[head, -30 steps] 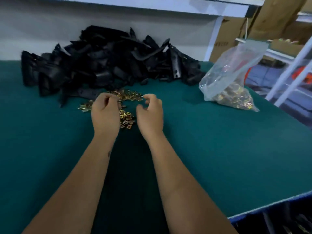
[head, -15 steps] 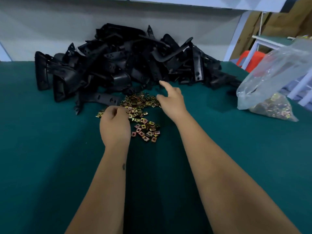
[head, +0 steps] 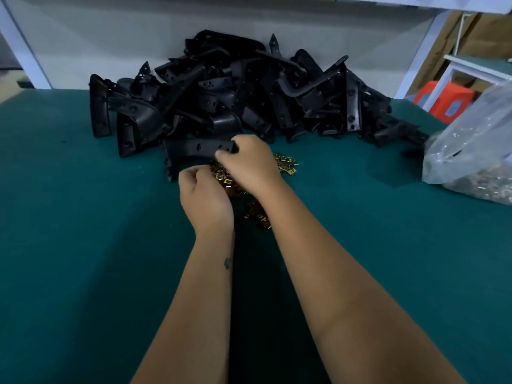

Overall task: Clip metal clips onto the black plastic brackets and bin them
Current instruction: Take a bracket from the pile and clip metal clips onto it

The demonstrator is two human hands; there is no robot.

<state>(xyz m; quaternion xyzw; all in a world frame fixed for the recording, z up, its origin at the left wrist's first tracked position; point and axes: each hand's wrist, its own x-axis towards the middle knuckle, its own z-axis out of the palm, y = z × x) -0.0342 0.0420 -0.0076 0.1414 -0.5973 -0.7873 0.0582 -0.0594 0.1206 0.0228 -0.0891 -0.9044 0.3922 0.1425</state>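
- Green felt counter [head: 83, 245] fills the view, pale wall behind it at 12 o'clock, white shelf frame legs at 10 and 2 o'clock.
- Heap of black plastic brackets [head: 249, 90] sits at 12 o'clock against the wall, parts tangled at all angles.
- One bracket [head: 194, 148] lies out front of the heap at 11 o'clock of the hands, long arm roughly level, short leg pointing down toward the counter.
- Right hand [head: 249, 164] grips the right end of that bracket, thumb and fingers curled round it.
- Left hand [head: 205, 195] is just beside the right, at its 7 o'clock, fingers curled into a fist over the clip pile. Whether it pinches a clip: cannot tell, fingertips hidden.
- Loose metal clips [head: 285, 164], brass-coloured, are spread on the counter under and between both hands; some show at 3 o'clock of the right hand, more at 5 o'clock beside the right forearm.
- Clear plastic bag [head: 471, 151] at 3 o'clock, slumped on the counter, holds more small metal parts in its bottom.
- Orange crate [head: 443, 101] and cardboard beyond the counter edge at 2 o'clock.
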